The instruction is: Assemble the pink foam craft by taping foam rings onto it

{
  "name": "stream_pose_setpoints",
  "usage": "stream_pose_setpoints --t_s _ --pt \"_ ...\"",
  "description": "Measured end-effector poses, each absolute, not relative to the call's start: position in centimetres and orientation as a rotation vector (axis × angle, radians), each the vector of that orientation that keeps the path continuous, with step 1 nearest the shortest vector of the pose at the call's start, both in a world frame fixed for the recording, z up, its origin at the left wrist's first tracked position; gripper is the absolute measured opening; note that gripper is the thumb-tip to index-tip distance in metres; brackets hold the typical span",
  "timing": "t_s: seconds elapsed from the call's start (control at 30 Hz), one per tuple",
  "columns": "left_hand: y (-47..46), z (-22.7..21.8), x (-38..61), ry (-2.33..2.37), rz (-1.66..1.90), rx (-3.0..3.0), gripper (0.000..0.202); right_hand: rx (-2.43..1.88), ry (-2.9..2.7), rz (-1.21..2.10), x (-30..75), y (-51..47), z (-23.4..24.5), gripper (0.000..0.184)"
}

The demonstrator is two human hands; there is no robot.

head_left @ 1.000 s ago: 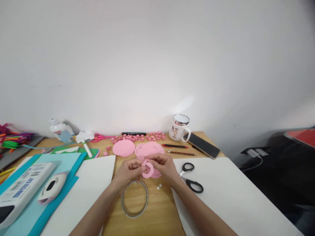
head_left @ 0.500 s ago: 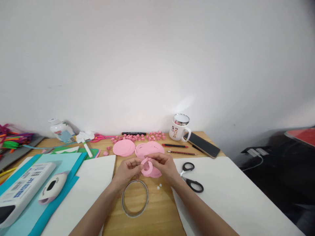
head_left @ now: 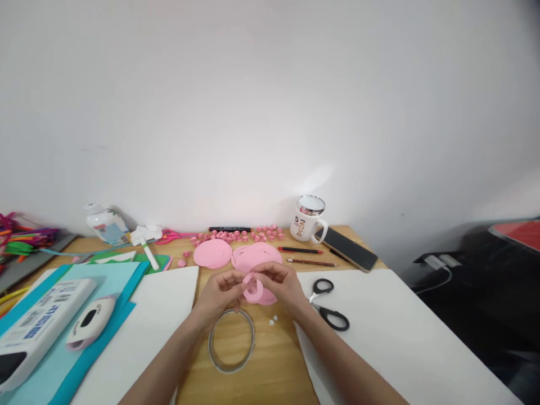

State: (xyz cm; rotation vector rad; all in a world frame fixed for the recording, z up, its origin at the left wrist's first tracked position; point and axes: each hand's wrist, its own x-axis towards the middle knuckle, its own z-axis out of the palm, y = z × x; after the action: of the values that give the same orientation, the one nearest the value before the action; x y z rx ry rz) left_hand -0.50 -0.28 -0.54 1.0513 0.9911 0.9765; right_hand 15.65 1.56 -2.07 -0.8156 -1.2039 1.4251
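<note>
Head view, the only one; left hand [head_left: 219, 295]: grasping, thumb and fingertips pinched at the left edge of a pink paper curl [head_left: 254, 297]; right hand [head_left: 283, 287]: grasping, fingers closed at the upper right of the same curl, exact fingertip contact partly hidden.

Pink paper curl: one, ring-shaped, raised between both hands, in front of a pile of pink paper pieces [head_left: 257, 256]; whether it touched the paper behind could not be told.

Handling, as judged: thin paper seemed apt to crease, so a light, even pinch suited it; one hand best served as a steady anchor while the other guided the strip; edges were best kept level, lest the coil slip sideways or spring open.

Nearby: tape roll [head_left: 230, 369], one, just below the left hand; white bits [head_left: 273, 320], two, near the right wrist; black-handled scissors [head_left: 323, 312], one pair, right of the right wrist on a white sheet [head_left: 379, 332]; pink paper discs [head_left: 212, 254], a stack, beyond the left hand; small pink rolls [head_left: 223, 236], many, loose along the back of the wooden table [head_left: 253, 388].
</note>
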Motion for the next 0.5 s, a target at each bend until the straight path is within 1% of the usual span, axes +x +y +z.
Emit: stream_pose_setpoints --t_s 0.23,0.5 --pt "-0.24 -0.37 -0.46 1.019 1.0 1.057 0.027 -0.805 -1.2 1.425 15.67 1.54 -2.07 0.017" --pt "-0.34 -0.35 -0.42 1.018 0.972 1.053 0.024 -0.81 -1.196 1.445 15.61 1.43 -1.92 0.019"
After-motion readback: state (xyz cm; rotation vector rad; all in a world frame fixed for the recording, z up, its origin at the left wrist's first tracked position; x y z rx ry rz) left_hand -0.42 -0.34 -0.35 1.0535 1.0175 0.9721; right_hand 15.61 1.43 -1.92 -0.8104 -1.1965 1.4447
